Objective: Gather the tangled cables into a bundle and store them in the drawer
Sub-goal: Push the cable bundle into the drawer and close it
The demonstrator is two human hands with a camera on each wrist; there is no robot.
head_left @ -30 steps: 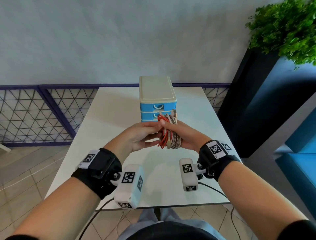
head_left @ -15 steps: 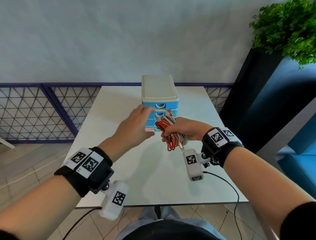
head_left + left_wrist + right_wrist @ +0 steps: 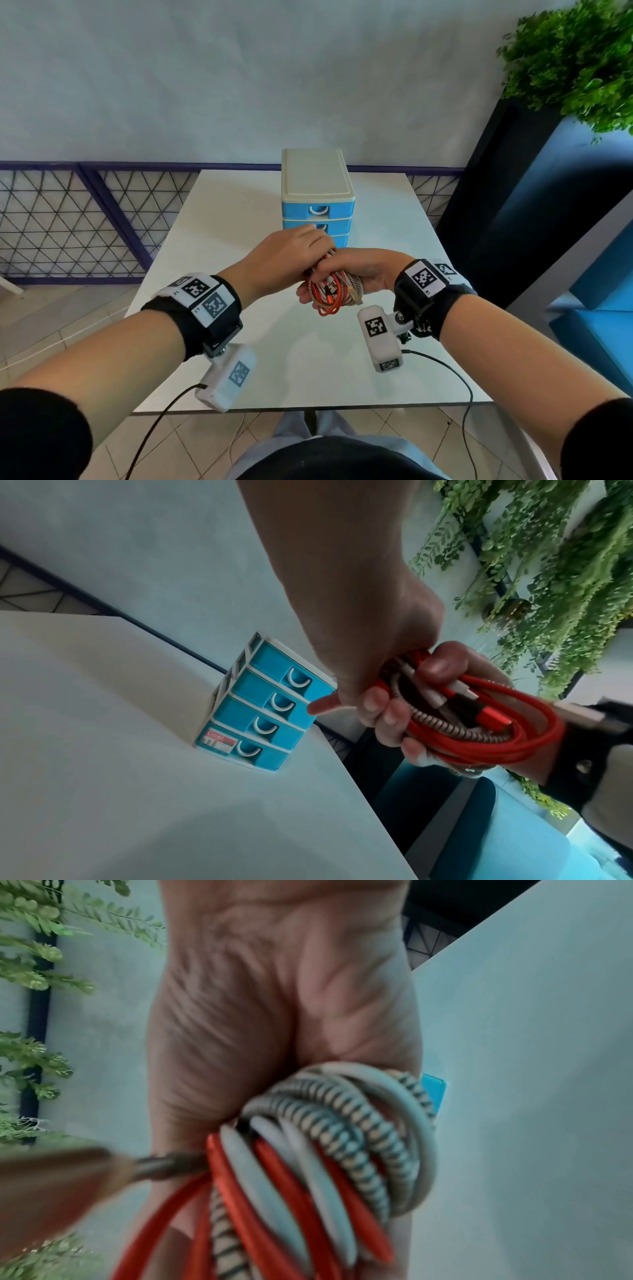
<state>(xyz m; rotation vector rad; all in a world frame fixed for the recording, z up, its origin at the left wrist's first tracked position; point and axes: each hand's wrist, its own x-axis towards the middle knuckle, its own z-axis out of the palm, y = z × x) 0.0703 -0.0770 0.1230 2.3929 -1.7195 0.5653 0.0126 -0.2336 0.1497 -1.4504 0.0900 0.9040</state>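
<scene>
The cable bundle (image 3: pixel 330 293), red, white and braided loops, hangs above the white table (image 3: pixel 239 240), just in front of the drawer unit (image 3: pixel 317 178). My right hand (image 3: pixel 356 270) grips it, thumb on top and fingers wrapped underneath. In the left wrist view the bundle (image 3: pixel 479 723) sits in that grip, and the four blue drawers (image 3: pixel 260 704) are all closed. My left hand (image 3: pixel 322 245) lies over the bundle's top, before the lower drawers. Its fingers bend down out of sight, with one fingertip (image 3: pixel 322 704) pointing at the drawers. The right wrist view shows only my palm and the coils (image 3: pixel 308 1164).
The drawer unit stands mid-table toward the far edge. A dark planter (image 3: pixel 496 205) with a green plant (image 3: pixel 575 58) and a blue seat (image 3: pixel 599 325) are to the right. A mesh railing (image 3: pixel 68 222) runs behind on the left.
My left hand let go of the bundle, reached to the drawer fronts, then dropped lower over the bundle. My right hand turned palm down and carried the bundle closer to the drawers.
</scene>
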